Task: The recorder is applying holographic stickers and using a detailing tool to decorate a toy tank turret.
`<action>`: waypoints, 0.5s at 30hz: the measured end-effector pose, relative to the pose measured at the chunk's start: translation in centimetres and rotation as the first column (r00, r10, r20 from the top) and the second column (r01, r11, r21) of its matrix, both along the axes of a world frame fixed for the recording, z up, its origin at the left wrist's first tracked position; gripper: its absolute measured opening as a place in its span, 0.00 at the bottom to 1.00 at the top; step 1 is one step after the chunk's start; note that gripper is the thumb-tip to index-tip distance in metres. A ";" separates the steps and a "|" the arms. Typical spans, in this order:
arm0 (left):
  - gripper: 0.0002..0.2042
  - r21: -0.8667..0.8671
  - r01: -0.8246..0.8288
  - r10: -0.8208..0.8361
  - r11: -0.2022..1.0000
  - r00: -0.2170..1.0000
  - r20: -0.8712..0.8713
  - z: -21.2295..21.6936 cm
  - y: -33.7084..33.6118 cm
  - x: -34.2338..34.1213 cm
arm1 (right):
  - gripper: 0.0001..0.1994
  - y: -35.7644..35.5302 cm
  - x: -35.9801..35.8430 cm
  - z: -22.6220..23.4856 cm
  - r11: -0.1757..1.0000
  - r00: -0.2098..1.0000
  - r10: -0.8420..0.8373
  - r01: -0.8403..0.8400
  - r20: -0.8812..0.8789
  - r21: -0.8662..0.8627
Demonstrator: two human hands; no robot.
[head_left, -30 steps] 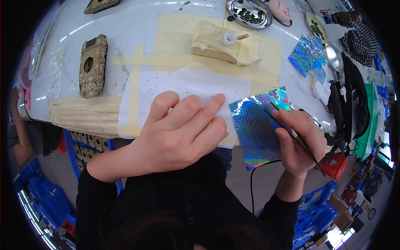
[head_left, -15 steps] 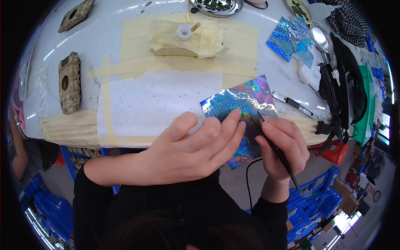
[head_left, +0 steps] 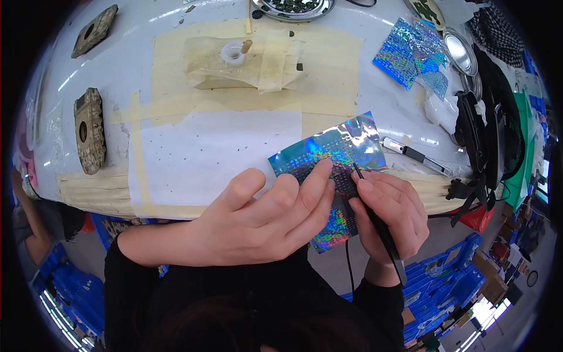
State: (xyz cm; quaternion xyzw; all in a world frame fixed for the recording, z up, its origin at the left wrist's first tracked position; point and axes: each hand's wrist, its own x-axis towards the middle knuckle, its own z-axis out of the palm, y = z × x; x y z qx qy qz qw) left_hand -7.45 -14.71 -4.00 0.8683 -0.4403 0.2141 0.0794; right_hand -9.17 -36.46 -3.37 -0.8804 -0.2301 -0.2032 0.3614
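Observation:
A shiny holographic sheet [head_left: 358, 132] with rows of tiny dark shapes lies tilted at the table's front edge, its lower corner hanging past it. My left hand [head_left: 264, 214] grips the sheet, its fingers stretched over the face; the thumb is hidden. In my right hand [head_left: 393, 214] is a pair of black tweezers [head_left: 380, 229], held like a pen. Their tip points at the sheet, just right of my left fingertips. Whether the tip holds a piece is too small to tell. Beside the sheet, white paper [head_left: 176, 138] bears several scattered dark specks.
Behind the paper, a small cup [head_left: 232, 54] with a wooden stick stands on a tape-covered block [head_left: 214, 73]. Two camouflage model parts [head_left: 97, 132] lie at left. A craft knife [head_left: 416, 155], more holographic sheets [head_left: 399, 56] and a black bag [head_left: 495, 117] occupy the right. A metal tray [head_left: 299, 14] holds dark pieces.
The view has shifted slightly, so the table things appear lower. The tweezers' tip has moved a little left and toward me over the sheet. Both hands keep their grip.

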 end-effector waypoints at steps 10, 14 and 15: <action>0.05 -0.024 0.008 -0.008 1.000 1.000 -0.001 -0.3 -0.4 0.2 | 0.15 -0.1 0.0 -0.4 1.000 1.000 0.003 -0.003 0.009 0.001; 0.05 -0.035 0.004 -0.004 0.999 1.000 -0.004 -0.4 -0.5 0.1 | 0.15 -0.1 0.0 -0.4 1.000 1.000 0.002 -0.002 0.005 -0.005; 0.05 -0.036 0.003 -0.003 0.999 1.000 -0.004 -0.4 -0.5 0.1 | 0.15 -0.1 0.1 -0.4 1.000 1.000 0.002 -0.002 0.005 -0.007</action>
